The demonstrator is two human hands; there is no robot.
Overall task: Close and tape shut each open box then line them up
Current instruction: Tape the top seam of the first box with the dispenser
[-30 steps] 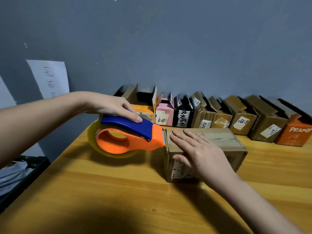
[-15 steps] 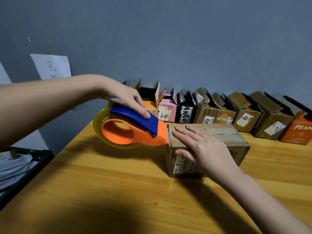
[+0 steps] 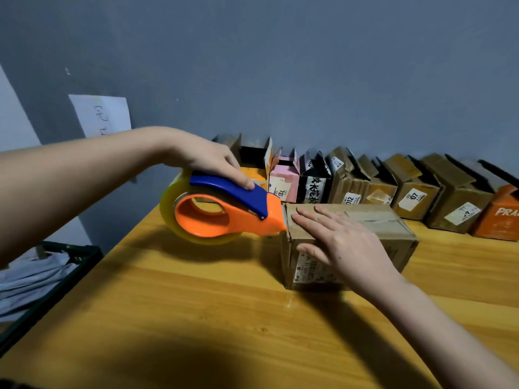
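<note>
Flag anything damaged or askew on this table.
The brown box with the 012 label in the back row looks crumpled, its flaps dented. The cardboard box under the right hand sits angled to that row.

— Where's your left arm?

— My left forearm comes in from 9 o'clock, bare, reaching toward 3 o'clock. My left hand [image 3: 207, 161] sits on top of the tape dispenser [image 3: 224, 214], fingers curled over its blue handle, index finger stretched along it toward 4 o'clock.

— And the right?

— My right forearm enters from 5 o'clock and angles toward 11 o'clock. My right hand [image 3: 345, 245] lies palm down on the top of the cardboard box [image 3: 393, 234], fingers straight and spread, pointing toward 10 o'clock, thumb hanging over the near side. The fingertips lie just beside the dispenser's nose.
</note>
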